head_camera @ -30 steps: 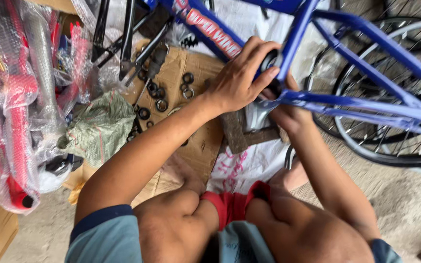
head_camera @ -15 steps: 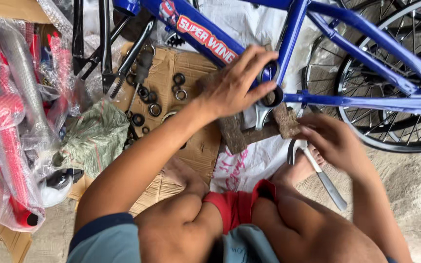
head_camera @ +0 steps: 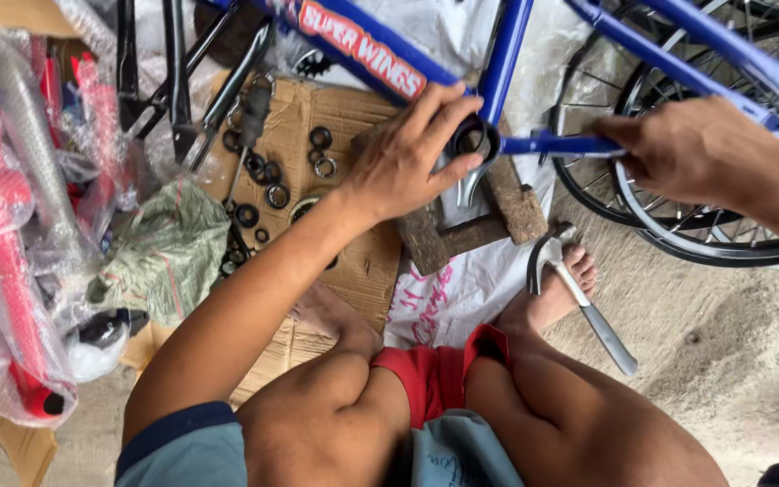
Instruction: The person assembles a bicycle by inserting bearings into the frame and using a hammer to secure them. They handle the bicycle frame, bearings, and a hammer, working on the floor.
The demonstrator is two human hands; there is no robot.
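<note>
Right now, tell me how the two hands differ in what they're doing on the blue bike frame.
The left hand lies spread, fingers open, over the round bottom-bracket shell; the right hand is closed around a thin blue frame tube. The left sits near the cardboard, the right over the wheel. Both touch the frame.

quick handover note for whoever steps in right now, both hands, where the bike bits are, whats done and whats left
Left hand: spread over the round bottom bracket shell of the blue bike frame, fingers on its rim, gripping nothing.
Right hand: closed around the frame's lower rear tube, beside the wheel.
The shell sits above wooden blocks.
The hammer lies on the ground by the foot.
Loose rings and bearings are on the cardboard, by a green cloth.
Done: frame propped and steadied.
Left: the loose parts are not yet fitted.
</note>
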